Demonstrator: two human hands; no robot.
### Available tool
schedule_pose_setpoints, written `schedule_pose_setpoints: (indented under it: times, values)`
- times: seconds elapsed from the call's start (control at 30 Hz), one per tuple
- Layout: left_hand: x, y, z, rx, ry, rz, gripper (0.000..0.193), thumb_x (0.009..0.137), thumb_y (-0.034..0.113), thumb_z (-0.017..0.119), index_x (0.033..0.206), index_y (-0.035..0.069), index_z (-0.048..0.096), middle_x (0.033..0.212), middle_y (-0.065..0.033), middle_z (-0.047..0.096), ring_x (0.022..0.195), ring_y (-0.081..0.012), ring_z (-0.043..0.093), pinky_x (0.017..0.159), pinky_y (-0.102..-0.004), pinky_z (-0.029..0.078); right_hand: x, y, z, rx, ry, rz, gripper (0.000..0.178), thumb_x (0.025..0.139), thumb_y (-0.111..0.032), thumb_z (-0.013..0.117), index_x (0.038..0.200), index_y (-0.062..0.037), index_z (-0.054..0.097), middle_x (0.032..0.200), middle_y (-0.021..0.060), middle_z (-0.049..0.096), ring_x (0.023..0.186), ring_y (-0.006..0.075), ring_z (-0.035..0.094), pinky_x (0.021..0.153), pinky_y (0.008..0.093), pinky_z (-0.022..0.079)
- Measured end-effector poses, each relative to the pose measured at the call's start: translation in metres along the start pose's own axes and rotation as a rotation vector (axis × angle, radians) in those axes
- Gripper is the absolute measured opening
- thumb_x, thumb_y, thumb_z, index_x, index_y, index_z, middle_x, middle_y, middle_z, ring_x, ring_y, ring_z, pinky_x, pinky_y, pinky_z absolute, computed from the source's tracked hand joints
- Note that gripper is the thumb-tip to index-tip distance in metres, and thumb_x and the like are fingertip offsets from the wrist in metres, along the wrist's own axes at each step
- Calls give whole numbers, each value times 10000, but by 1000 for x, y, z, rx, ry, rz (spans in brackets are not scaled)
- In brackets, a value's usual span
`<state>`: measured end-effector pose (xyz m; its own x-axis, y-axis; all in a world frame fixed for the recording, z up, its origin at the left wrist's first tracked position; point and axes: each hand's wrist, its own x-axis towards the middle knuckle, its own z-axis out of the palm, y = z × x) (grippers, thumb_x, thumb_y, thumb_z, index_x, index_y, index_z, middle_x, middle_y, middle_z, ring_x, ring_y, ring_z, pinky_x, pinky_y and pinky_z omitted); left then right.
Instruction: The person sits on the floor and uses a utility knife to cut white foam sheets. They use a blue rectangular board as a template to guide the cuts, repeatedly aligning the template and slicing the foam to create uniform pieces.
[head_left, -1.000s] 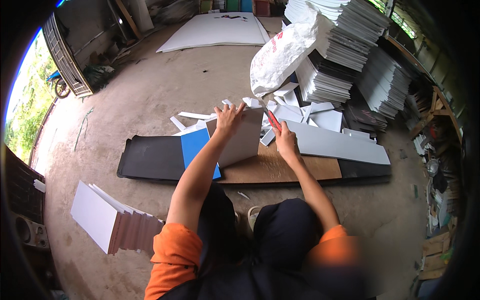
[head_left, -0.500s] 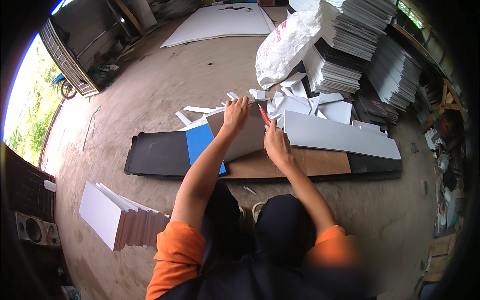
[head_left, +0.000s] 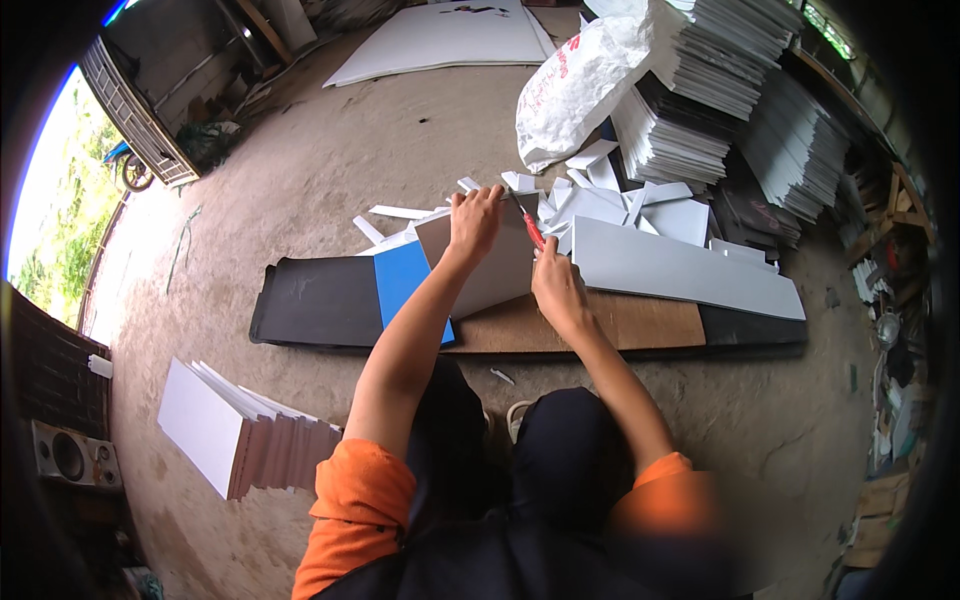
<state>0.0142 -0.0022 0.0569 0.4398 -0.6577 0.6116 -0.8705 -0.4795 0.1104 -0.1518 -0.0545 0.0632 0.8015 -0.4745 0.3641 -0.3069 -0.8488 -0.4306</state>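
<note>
In my right hand (head_left: 560, 285) is a red-handled cutter knife (head_left: 534, 231), its thin metal tip pointing up and away to the far edge of a board. My left hand (head_left: 474, 222) grips the top edge of that board, a pale panel (head_left: 490, 268) tilted up with its shaded face toward me. Beneath it lies a brown wooden sheet (head_left: 610, 320) on a long black mat (head_left: 315, 300). A blue strip (head_left: 402, 290) lies left of the panel, partly behind my left forearm. To the right rests a long white board (head_left: 690, 270). Where the blade meets the panel is too small to tell.
White offcuts (head_left: 590, 208) are heaped beyond the mat. Behind them stand a white sack (head_left: 575, 95) and tall stacks of white boards (head_left: 670, 135). A stack of cut white panels (head_left: 205, 430) stands at the near left. Large white sheets (head_left: 440, 45) lie far back.
Both hands keep almost the same hold and place on the panel and the knife. The whole view has shifted very slightly.
</note>
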Motion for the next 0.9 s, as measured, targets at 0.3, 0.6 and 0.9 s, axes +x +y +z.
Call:
schedule_pose_setpoints:
  times: [0.3, 0.6, 0.9]
  values:
    - [-2, -2, 0, 4, -19, -19, 159, 829, 248, 503, 922, 120, 498, 794, -44, 579, 795, -204, 565, 722, -369, 350, 8, -21, -10, 84, -172, 109, 258, 842, -37, 400, 1015, 147, 353, 664, 278, 567, 657, 395, 601, 534, 418, 500]
    - [-3, -3, 0, -78, -8, 8, 160, 820, 243, 522, 918, 118, 496, 783, -40, 577, 769, -216, 559, 726, -376, 336, 26, -10, 0, 130, -208, 90, 188, 833, -25, 393, 923, 129, 333, 697, 359, 529, 712, 464, 567, 548, 473, 483]
    - [-5, -10, -9, -61, -110, 29, 184, 788, 176, 526, 954, 107, 489, 840, -41, 579, 836, -210, 560, 760, -387, 315, 35, -26, -1, 113, -264, 212, 269, 803, -63, 336, 998, 117, 378, 801, 341, 558, 795, 458, 568, 684, 489, 478]
